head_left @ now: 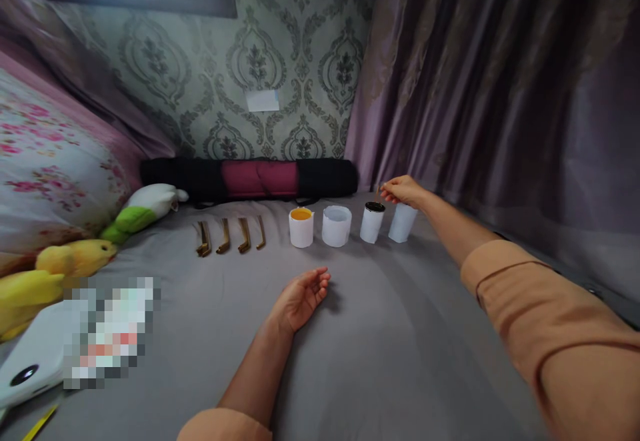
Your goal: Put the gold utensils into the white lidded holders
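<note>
My right hand (403, 190) is pinched around a thin brownish stick (378, 190), too small to name, just above and behind the white cup with a black top or dark contents (373, 222). Partly under that hand stands another white cup (402, 222). To their left are a wide white cup (337, 228), pale inside, and a white cup with orange-yellow contents (301, 228). My left hand (303, 299) rests on the grey sheet, palm sideways, fingers loosely bent and holding nothing. Several thin brass-coloured bent pieces (243, 236) lie in small groups at the left.
A black and maroon roll (260, 180) lies along the patterned wall. Plush toys (145, 208) and a white device (43, 348) are on the left, beside a blurred-out item (113, 338). A yellow stick-like object (41, 422) lies at the lower left. Purple curtains (450, 81) hang at right.
</note>
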`<state>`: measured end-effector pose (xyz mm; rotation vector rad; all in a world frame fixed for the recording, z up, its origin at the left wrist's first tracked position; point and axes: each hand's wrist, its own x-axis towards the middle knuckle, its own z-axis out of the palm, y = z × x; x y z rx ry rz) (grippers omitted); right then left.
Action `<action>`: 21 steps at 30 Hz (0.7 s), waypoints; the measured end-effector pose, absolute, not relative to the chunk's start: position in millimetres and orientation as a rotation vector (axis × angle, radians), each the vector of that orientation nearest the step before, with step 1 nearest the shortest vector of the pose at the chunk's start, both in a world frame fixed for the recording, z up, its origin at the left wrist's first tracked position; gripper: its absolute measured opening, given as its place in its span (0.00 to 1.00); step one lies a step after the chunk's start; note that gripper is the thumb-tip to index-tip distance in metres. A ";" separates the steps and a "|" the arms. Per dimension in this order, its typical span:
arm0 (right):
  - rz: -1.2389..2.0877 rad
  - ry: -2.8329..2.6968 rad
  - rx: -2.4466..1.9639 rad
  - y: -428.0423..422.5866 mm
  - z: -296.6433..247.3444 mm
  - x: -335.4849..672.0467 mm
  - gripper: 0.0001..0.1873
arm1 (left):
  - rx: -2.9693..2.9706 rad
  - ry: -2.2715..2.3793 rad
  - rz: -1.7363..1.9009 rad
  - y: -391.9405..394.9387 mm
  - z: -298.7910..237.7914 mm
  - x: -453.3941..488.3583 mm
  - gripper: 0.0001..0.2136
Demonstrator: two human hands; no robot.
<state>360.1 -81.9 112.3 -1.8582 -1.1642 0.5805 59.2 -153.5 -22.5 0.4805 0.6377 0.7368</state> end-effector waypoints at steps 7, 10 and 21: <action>0.566 -1.150 -1.869 -79.3 108.9 358.2 0.06 | 0.483 0.633 0.734 -153.9 -23.0 59.0 0.07; 0.556 -1.144 -1.872 -78.3 108.8 357.0 0.07 | 0.485 0.627 0.737 -153.6 -23.7 59.1 0.07; 0.547 -1.123 -1.876 -73.0 106.2 355.8 0.07 | 0.487 0.615 0.736 -153.0 -23.4 59.4 0.07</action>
